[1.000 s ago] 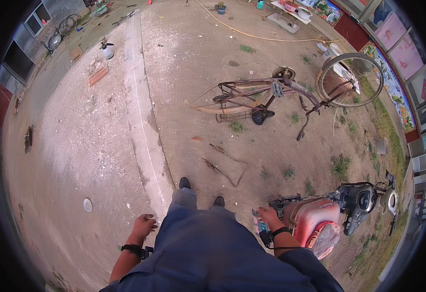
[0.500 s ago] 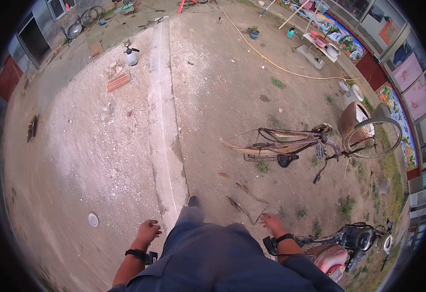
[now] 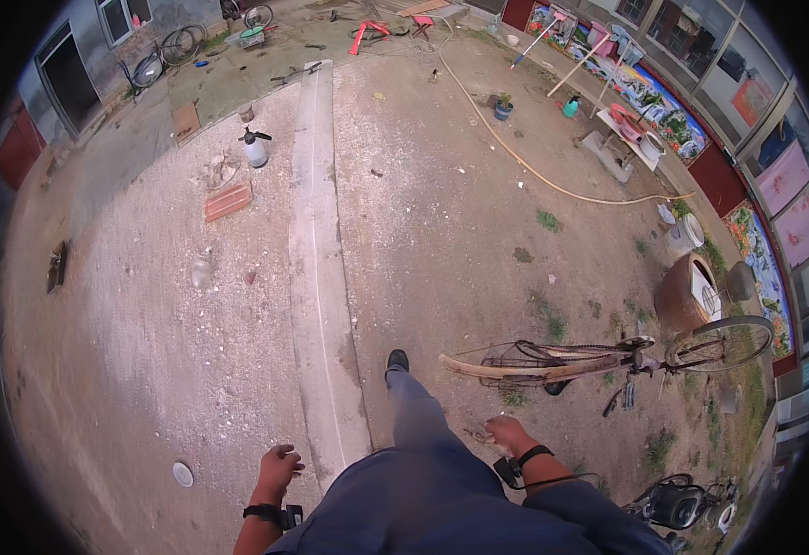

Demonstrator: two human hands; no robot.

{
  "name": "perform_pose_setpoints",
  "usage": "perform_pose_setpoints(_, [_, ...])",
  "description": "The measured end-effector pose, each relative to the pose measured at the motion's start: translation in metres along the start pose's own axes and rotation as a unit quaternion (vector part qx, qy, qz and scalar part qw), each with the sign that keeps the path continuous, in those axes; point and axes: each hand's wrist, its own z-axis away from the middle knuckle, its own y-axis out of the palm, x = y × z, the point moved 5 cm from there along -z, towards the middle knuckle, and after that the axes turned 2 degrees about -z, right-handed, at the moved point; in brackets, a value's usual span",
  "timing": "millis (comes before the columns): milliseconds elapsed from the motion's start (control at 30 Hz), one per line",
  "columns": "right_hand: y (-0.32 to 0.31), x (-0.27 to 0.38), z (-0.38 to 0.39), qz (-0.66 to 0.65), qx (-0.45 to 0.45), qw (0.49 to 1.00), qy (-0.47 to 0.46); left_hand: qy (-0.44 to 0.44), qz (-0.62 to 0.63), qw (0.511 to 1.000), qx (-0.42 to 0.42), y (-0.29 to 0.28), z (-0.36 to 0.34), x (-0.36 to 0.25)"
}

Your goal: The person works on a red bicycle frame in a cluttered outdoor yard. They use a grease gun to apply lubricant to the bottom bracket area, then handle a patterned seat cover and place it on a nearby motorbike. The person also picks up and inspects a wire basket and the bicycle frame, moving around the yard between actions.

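Note:
I hang my left hand [image 3: 280, 465] low beside my thigh, fingers loosely apart and holding nothing, above the pale concrete strip [image 3: 321, 277]. My right hand [image 3: 506, 437] is by my other thigh with loosely curved, open fingers and nothing visible in it. A rusty bicycle frame [image 3: 561, 363] lies on its side on the dirt ahead to the right, its upper wheel [image 3: 719, 340] beside a brown ceramic jar [image 3: 677, 296]. One shoe [image 3: 399, 361] is forward on the dirt beside the strip. A dark motor scooter [image 3: 673, 504] stands at my lower right, partly cut off.
A pump sprayer [image 3: 256, 153], a reddish brick [image 3: 228, 201] and a white lid [image 3: 182, 474] lie or stand left of the strip. A yellow hose [image 3: 561, 190] snakes across the yard toward a low stand with basins [image 3: 640, 139] at right. Bicycle wheels [image 3: 173, 51] lean near the left wall.
I have moved forward: the bicycle and scooter shift down in the view, and more of the far yard shows. My foot has stepped ahead. Both hands have swung slightly at my sides.

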Motion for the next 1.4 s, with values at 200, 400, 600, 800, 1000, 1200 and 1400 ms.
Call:
perform_pose_setpoints(200, [-0.045, 0.142, -0.126, 0.057, -0.002, 0.994, -0.088, -0.018, 0.022, 0.997, -0.065, -0.009, -0.061, -0.105])
perform_pose_setpoints(400, [-0.100, 0.333, -0.210, -0.045, -0.034, 0.991, -0.121, -0.022, 0.047, 0.996, -0.067, -0.001, -0.120, -0.210])
perform_pose_setpoints(600, [-0.122, 0.473, -0.296, -0.119, -0.019, 0.979, -0.165, -0.044, 0.003, 0.999, -0.018, 0.010, -0.223, -0.314])
perform_pose_setpoints(800, [-0.171, 0.550, -0.381, -0.124, -0.074, 0.984, -0.107, -0.011, -0.018, 0.999, 0.025, 0.014, -0.368, -0.470])
perform_pose_setpoints(1000, [-0.209, 0.575, -0.427, -0.212, -0.087, 0.973, 0.003, 0.053, -0.082, 0.994, 0.038, 0.008, -0.469, -0.669])
perform_pose_setpoints(1200, [-0.229, 0.616, -0.508, -0.226, -0.060, 0.967, 0.100, 0.084, -0.095, 0.991, 0.040, 0.025, -0.566, -0.825])
perform_pose_setpoints(1400, [-0.308, 0.745, -0.647, -0.198, -0.062, 0.975, 0.079, 0.050, -0.049, 0.997, 0.013, 0.068, -0.643, -0.938])
